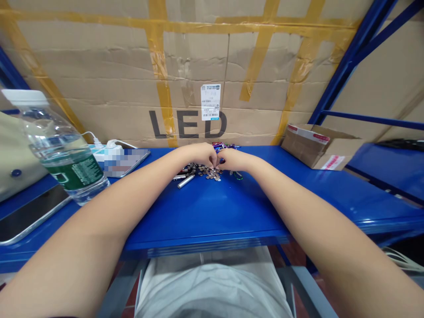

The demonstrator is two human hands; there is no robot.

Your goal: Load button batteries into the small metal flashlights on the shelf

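Observation:
My left hand and my right hand meet over the far middle part of the blue table. Both have their fingers pinched together, nearly touching each other; whatever lies between the fingertips is too small to make out. Right under them spreads a pile of small round metal discs. A silver tube lies to the left of the pile, with darker small metal pieces behind it. Shiny coloured items, purple and red, show partly behind my hands. A small green piece rests near my right hand.
Left on the blue table stand a water bottle, a dark phone, another flat device and a power strip with plugs. An open cardboard box sits right. A large taped carton walls the back.

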